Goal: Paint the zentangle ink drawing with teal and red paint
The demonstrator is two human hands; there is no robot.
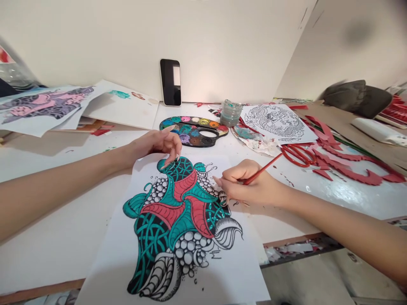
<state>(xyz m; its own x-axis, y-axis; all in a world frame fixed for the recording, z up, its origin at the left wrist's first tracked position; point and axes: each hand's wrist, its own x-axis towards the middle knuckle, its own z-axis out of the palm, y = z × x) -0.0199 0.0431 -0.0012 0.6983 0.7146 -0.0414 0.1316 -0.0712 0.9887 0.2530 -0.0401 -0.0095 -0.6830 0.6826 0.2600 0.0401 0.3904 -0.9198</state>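
Observation:
A sheet with a black-lined drawing (178, 220), partly painted teal and red, lies on the white table in front of me. My right hand (251, 184) is closed on a thin red paintbrush (265, 168), its tip down at the drawing's right side. My left hand (159, 144) rests at the sheet's top edge, fingers spread and fingertips pressing the paper down. It holds nothing.
A black paint palette (193, 131) with several colours lies behind the sheet. Beside it stand a water jar (230, 112) and a dragon line drawing (275, 123). A phone (171, 82) leans on the wall. Red scissors (297, 154) and red paper scraps (343, 163) lie right. Painted sheets (47, 106) lie left.

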